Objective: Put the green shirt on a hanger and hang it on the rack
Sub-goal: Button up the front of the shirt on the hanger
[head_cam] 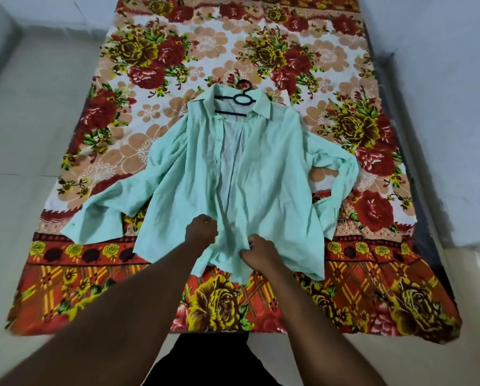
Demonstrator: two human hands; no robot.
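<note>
A pale floor (24,135) and plain walls surround a floral bedsheet (261,51) spread over a low mattress. The green shirt (275,168) lies flat on the sheet, front open and sleeves spread. Near its hem, the left hand (202,229) and right hand (258,250), close together, each grip a front edge. A black hanger (240,100) sits inside the collar, well beyond both hands.

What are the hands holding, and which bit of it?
The left hand and the right hand each grip the green shirt by its open front edges, low down near the hem.
</note>
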